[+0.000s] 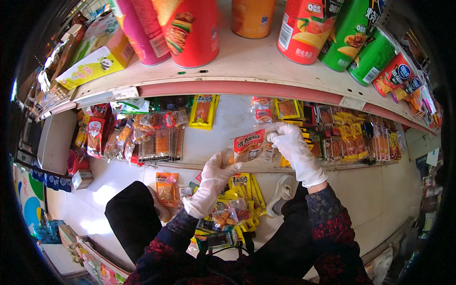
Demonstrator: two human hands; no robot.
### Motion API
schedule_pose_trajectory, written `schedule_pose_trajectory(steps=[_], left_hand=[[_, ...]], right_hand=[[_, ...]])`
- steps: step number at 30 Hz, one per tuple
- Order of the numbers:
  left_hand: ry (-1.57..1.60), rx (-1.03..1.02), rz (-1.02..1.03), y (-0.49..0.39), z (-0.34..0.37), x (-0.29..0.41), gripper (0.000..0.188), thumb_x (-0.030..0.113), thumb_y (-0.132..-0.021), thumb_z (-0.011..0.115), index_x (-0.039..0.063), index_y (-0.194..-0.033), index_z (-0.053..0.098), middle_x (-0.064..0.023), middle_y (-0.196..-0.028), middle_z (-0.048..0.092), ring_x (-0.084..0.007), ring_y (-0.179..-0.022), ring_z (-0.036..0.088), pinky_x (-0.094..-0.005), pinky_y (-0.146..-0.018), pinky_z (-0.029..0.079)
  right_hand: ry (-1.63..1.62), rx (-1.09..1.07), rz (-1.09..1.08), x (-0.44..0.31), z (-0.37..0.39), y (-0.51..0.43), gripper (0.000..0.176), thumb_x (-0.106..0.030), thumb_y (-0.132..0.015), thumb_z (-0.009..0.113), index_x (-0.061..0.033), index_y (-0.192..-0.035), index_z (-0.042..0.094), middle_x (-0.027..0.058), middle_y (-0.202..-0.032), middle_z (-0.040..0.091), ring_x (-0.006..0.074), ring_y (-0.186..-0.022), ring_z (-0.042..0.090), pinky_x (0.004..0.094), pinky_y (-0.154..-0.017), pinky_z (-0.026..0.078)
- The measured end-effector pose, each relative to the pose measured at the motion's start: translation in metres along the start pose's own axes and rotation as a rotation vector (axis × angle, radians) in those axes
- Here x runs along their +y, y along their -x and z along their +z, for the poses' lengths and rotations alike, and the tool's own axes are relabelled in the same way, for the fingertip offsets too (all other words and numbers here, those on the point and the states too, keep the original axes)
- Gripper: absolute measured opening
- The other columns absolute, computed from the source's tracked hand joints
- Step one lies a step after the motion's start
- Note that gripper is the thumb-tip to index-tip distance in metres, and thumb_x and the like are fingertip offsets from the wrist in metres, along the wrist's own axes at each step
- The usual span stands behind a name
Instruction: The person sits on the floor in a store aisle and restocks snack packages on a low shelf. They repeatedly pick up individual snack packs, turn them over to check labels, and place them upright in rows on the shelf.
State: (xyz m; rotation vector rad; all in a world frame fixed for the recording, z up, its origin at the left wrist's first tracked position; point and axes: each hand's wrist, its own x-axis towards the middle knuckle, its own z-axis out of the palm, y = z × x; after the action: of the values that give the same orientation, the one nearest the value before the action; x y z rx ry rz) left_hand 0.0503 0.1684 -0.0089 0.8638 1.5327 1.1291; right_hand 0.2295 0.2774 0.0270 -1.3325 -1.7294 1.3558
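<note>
Between my two white-gloved hands is a clear plastic snack packet (249, 145) with a red printed label facing up. My left hand (216, 174) pinches its lower left corner. On the upper right end, my right hand (285, 140) grips the film between thumb and fingers. Behind the packet lies the bare white lower shelf (217, 142). More small clear packets with red labels (263, 114) rest on that shelf just beyond my right hand. On the floor between my feet is a heap of yellow and clear snack packets (245, 199), partly hidden by my left arm.
An upper shelf (245, 69) with a red front edge juts out above my hands, bearing chip canisters (194, 35). Packets of snacks (153, 139) line the lower shelf's left, and yellow ones (351, 135) its right. An orange packet (166, 188) lies by my left shoe.
</note>
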Motion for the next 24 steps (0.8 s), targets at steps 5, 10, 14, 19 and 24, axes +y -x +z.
schedule_pose_trajectory(steps=[5,10,14,19,24], left_hand=[[-0.019,-0.071,-0.040,-0.056,0.030,-0.034,0.030,0.010,-0.075,0.073,-0.001,-0.101,0.062,-0.0043,-0.084,0.064,-0.0088,-0.071,0.053,-0.0239,-0.066,0.045],[0.213,-0.191,-0.094,-0.110,0.055,-0.104,0.026,0.011,-0.072,0.074,-0.004,-0.091,0.064,-0.0015,-0.080,0.063,-0.0093,-0.070,0.053,-0.0242,-0.066,0.044],[-0.087,-0.214,-0.250,-0.141,0.082,-0.153,0.025,0.012,-0.070,0.073,-0.002,-0.088,0.065,-0.0016,-0.075,0.063,-0.0089,-0.068,0.052,-0.0245,-0.064,0.043],[-0.319,-0.232,-0.146,-0.154,0.095,-0.180,0.020,0.013,-0.067,0.075,-0.001,-0.079,0.067,-0.0005,-0.064,0.060,-0.0095,-0.061,0.052,-0.0273,-0.059,0.044],[-0.083,-0.160,-0.239,-0.147,0.106,-0.182,0.027,0.016,-0.071,0.075,-0.001,-0.087,0.063,-0.0037,-0.071,0.061,-0.0120,-0.065,0.052,-0.0309,-0.060,0.044]], right_hand=[[0.571,0.208,-0.114,0.006,-0.026,0.003,0.016,-0.012,-0.082,0.058,-0.0042,-0.095,0.065,0.0110,-0.084,0.067,0.0190,-0.076,0.064,0.0293,-0.069,0.049],[0.581,0.317,-0.100,0.000,-0.050,0.009,0.020,-0.023,-0.083,0.058,-0.0073,-0.093,0.064,0.0135,-0.087,0.065,0.0291,-0.083,0.063,0.0365,-0.074,0.048],[0.633,0.288,-0.154,0.003,-0.054,0.018,0.019,-0.025,-0.082,0.057,-0.0064,-0.085,0.062,0.0145,-0.083,0.064,0.0331,-0.080,0.060,0.0399,-0.070,0.047],[0.677,0.199,-0.216,0.008,-0.063,0.025,0.019,-0.023,-0.084,0.055,-0.0042,-0.086,0.059,0.0154,-0.081,0.060,0.0346,-0.078,0.058,0.0426,-0.067,0.045],[0.821,0.135,-0.180,0.017,-0.069,0.029,0.018,-0.022,-0.084,0.056,-0.0044,-0.086,0.059,0.0155,-0.079,0.061,0.0333,-0.075,0.059,0.0413,-0.065,0.045]])
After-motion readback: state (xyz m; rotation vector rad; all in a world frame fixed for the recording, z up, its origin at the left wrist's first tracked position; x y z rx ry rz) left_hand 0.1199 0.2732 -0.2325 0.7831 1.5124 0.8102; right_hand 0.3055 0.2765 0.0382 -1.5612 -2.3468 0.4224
